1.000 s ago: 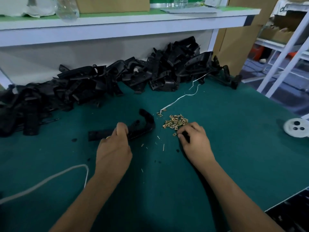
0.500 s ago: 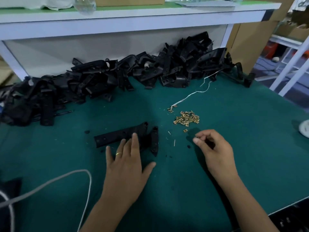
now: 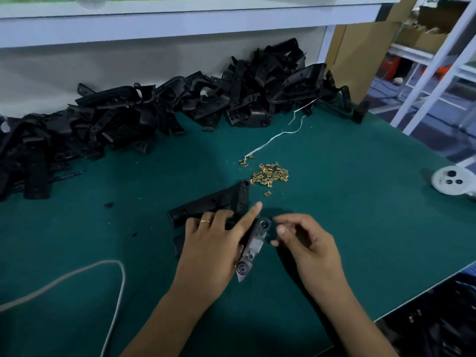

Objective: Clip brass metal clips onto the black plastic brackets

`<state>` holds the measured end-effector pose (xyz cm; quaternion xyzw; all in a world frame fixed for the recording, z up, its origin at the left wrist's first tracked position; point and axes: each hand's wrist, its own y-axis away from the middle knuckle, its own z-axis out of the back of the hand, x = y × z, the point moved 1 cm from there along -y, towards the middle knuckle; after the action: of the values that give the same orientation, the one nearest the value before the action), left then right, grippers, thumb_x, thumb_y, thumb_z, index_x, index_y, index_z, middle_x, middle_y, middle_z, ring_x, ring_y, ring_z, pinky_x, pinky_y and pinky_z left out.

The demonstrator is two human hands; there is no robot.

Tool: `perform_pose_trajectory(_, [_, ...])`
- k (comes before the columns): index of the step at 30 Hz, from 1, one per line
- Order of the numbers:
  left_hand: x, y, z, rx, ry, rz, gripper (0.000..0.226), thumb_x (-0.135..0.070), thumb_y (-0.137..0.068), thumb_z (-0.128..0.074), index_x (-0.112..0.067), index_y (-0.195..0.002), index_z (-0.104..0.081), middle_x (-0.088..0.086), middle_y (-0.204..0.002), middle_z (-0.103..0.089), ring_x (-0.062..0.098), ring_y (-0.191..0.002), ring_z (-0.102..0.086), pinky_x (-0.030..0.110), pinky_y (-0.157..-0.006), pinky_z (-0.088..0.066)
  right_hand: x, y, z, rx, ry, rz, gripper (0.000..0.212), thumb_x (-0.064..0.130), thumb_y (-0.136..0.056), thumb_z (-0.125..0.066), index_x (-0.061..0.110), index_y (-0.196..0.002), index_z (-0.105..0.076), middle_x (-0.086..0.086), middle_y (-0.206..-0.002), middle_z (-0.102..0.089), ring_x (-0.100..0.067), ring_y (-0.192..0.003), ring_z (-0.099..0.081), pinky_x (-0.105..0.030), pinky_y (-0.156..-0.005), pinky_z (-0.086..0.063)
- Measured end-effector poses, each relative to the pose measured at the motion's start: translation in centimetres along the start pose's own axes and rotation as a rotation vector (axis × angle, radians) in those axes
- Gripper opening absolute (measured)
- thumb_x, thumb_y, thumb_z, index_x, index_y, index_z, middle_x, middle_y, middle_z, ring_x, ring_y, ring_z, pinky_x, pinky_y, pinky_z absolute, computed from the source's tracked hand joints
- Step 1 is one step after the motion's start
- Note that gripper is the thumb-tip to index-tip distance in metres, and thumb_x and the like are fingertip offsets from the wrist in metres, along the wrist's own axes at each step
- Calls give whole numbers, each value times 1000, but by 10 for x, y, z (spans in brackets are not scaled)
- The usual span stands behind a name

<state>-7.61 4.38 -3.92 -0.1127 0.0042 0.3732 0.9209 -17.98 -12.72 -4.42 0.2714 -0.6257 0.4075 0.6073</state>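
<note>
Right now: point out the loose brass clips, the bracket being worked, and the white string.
brass clips [image 3: 270,174], head view, middle of the pile.
bracket [image 3: 206,206], head view, its long bar.
white string [image 3: 273,138], head view, mid-length.

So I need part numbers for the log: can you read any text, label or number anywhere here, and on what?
None can be read.
Black plastic bracket under the left hand: no marking legible.
Brass clips: too small.
White round object: no readable text.
</note>
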Motion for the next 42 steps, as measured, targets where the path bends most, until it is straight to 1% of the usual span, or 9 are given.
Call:
perform_pose_trajectory(4, [-5,2,2,-26,110,-49,99,-21,-93,-60,-41,-162,8,1,-126,-54,29,-108,-54,43,-89,-45,2,8,-7,-40,-87,-16,26,0,-91,-75,26,-98,-74,-8,-87,-71,-27,-81,-72,-23,-75,-58])
perform_pose_trajectory(6, [-2,2,2,-28,190,-37,91,-16,-94,-47,-40,-162,9,2,-130,-50,27,-113,-52,43,-94,-44,2,5,-3,-83,-78,-23,28,-1,-87,-79,26,-94,-72,-5,-86,-72,-23,-82,-70,-22,-78,-56])
perform_pose_trajectory(8, [0,3,2,-23,228,-39,96,-9,-91,-52,-41,-162,5,3,-135,-46,25,-113,-52,43,-95,-44,3,3,2,-79,-68,-39,27,1,-85,-82,25,-93,-75,1,-86,-72,-14,-83,-67,-21,-81,-54])
perform_pose_trajectory(11, [2,5,0,-70,208,-80,86,-22,-97,-54,-46,-162,-3,1,-133,-47,21,-108,-51,41,-92,-44,4,3,5,-91,-87,-64,19,11,-83,-83,24,-96,-79,3,-87,-75,-9,-83,-67,-19,-81,-54])
perform_pose_trajectory(15, [0,4,0,-95,186,-74,75,-34,-100,-45,-47,-162,-5,-2,-116,-52,23,-102,-51,41,-89,-46,7,6,5,-100,-121,-73,14,22,-86,-77,21,-100,-80,-3,-89,-76,-13,-80,-70,-21,-75,-57])
perform_pose_trajectory(19, [-2,4,0,-85,182,-89,73,-35,-100,-45,-46,-162,-7,-1,-114,-52,23,-102,-52,42,-89,-47,7,8,0,-90,-160,-102,14,24,-94,-69,13,-92,-77,-11,-81,-74,-19,-71,-69,-25,-65,-56])
perform_pose_trajectory(22, [-4,3,2,-79,173,-91,72,-35,-100,-45,-47,-161,-10,0,-115,-52,24,-103,-53,43,-89,-48,8,8,-4,-58,-127,-119,19,27,-96,-67,13,-87,-76,-12,-76,-74,-20,-65,-67,-26,-59,-54])
perform_pose_trajectory(27, [-5,3,4,-90,158,-86,70,-35,-99,-47,-44,-161,-17,3,-116,-53,25,-103,-54,43,-87,-49,10,7,-4,-43,-113,-147,23,34,-95,-69,15,-84,-76,-11,-75,-73,-20,-63,-66,-26,-59,-55])
perform_pose_trajectory(42, [-4,2,-1,-87,170,-108,74,-33,-98,-51,-44,-162,-16,1,-116,-51,22,-101,-51,38,-85,-50,11,3,-7,13,-80,-153,23,36,-93,-72,17,-80,-76,-8,-71,-72,-18,-60,-66,-23,-54,-53])
